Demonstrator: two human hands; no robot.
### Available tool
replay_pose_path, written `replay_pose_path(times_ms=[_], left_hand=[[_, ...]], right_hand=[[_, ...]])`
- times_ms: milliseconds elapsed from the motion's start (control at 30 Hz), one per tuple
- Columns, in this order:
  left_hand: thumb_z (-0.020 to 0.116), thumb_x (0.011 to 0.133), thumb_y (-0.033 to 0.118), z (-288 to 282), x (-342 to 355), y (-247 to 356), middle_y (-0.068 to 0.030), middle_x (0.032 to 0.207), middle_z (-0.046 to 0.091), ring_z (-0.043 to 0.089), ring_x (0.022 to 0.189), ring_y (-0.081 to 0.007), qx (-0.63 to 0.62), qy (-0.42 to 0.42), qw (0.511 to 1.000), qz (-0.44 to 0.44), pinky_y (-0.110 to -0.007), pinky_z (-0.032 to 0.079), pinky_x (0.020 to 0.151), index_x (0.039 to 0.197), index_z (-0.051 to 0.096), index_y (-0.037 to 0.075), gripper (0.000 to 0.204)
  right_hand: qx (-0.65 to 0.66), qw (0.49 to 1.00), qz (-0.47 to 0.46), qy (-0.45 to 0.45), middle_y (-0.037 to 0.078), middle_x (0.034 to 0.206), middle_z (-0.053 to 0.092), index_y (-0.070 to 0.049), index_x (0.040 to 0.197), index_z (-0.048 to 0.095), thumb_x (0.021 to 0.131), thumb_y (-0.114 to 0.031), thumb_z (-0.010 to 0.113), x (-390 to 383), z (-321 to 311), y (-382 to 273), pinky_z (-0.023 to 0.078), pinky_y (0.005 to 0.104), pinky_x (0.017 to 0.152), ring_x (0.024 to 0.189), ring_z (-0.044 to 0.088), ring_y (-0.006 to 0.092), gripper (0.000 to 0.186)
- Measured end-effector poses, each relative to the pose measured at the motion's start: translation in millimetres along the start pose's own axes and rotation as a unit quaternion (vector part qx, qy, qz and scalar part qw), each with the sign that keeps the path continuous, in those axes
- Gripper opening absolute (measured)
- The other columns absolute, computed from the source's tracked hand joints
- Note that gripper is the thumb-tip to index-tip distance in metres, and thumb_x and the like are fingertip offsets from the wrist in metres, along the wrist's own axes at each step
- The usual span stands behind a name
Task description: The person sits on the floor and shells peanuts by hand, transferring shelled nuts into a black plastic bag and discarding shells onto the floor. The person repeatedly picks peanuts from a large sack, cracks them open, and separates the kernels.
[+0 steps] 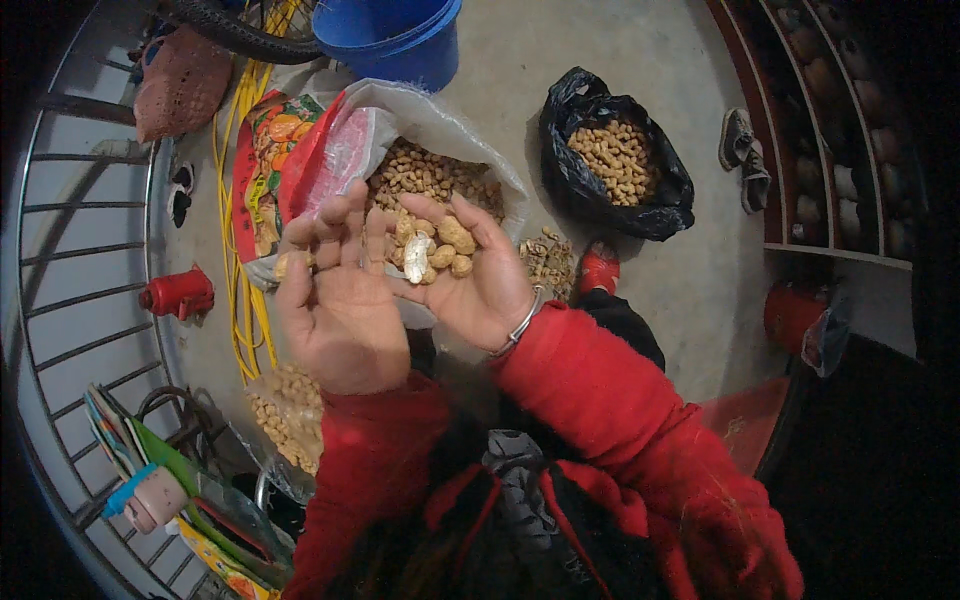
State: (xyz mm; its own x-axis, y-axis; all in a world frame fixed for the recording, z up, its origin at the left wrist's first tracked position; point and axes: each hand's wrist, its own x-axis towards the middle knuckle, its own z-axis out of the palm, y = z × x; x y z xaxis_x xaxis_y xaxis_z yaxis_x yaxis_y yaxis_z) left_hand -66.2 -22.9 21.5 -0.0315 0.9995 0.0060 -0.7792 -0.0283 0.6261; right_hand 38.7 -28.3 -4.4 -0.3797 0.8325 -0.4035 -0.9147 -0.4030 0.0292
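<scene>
My right hand point(485, 290), with a metal bangle at its wrist, is cupped palm up around several unshelled peanuts point(457, 236). One of them shows a pale, whitish shell. Beside it my left hand point(350, 320) is turned palm up with its fingers partly bent. A small tan peanut point(295, 264) appears to sit between its thumb and forefinger. Just beyond both hands, a large woven sack point(470, 140) lies with its mouth spread, full of peanuts. A black plastic bag point(665, 205) of peanuts stands farther right.
Peanut debris point(548, 262) is heaped beside my red shoe point(600, 268). A clear bag of peanuts point(288, 415) sits at lower left. Blue buckets point(400, 50) stand at the back, yellow cable point(240, 310) and metal railing point(85, 205) run along the left, and a shoe rack point(825, 130) is right.
</scene>
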Motion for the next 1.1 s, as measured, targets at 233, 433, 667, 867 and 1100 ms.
replay_pose_path(times_ms=[233,433,667,867,1100], left_hand=[[0.044,0.083,0.017,-2.9,1.3,10.2,-0.0066,0.098,0.051,0.047,0.080,-0.0168,-0.019,0.031,0.995,-0.097,-0.027,0.042,0.059,0.101,0.048,0.008,0.021],[0.053,0.080,0.011,-1.5,-4.3,-5.9,-0.0018,0.071,0.050,0.044,0.055,-0.0085,0.195,0.001,0.960,-0.202,-0.019,0.038,0.047,0.090,0.050,0.006,0.011],[0.064,0.071,0.005,20.0,-14.5,-43.5,0.0011,0.068,0.053,0.042,0.055,-0.0057,0.587,-0.105,0.802,-0.022,-0.020,0.037,0.050,0.079,0.052,0.001,0.015],[0.063,0.070,0.004,26.5,-20.5,-36.8,-0.0008,0.062,0.051,0.043,0.055,-0.0057,0.541,-0.136,0.830,-0.017,-0.020,0.038,0.051,0.077,0.054,0.001,0.012],[0.053,0.078,0.007,24.9,-20.1,-23.7,-0.0011,0.068,0.050,0.045,0.063,-0.0059,0.553,-0.185,0.798,-0.150,-0.019,0.037,0.056,0.097,0.055,0.002,0.020]], right_hand=[[-0.019,0.996,-0.080,-0.021,0.016,0.108,0.050,-0.003,0.111,0.043,0.087,-0.031,0.035,-7.5,-8.9,-26.6,0.044,0.0429,0.082,0.097,0.051,0.0277,0.038],[-0.010,0.992,-0.125,-0.027,0.018,0.110,0.048,-0.001,0.113,0.041,0.087,-0.028,0.032,-23.9,-3.0,-47.9,0.042,0.0425,0.085,0.099,0.049,0.0292,0.038],[-0.007,0.990,-0.128,-0.056,0.018,0.111,0.048,0.001,0.112,0.042,0.088,-0.026,0.029,-31.6,-4.7,-53.1,0.038,0.0396,0.090,0.102,0.048,0.0290,0.039],[0.021,0.989,-0.123,-0.076,0.020,0.118,0.042,0.001,0.113,0.042,0.087,-0.027,0.031,-38.7,-6.4,-64.1,0.031,0.0442,0.095,0.111,0.040,0.0338,0.039],[0.011,0.983,-0.172,-0.061,0.019,0.114,0.046,-0.001,0.113,0.040,0.087,-0.029,0.033,-43.6,-4.8,-81.0,0.039,0.0423,0.089,0.104,0.046,0.0305,0.039]])
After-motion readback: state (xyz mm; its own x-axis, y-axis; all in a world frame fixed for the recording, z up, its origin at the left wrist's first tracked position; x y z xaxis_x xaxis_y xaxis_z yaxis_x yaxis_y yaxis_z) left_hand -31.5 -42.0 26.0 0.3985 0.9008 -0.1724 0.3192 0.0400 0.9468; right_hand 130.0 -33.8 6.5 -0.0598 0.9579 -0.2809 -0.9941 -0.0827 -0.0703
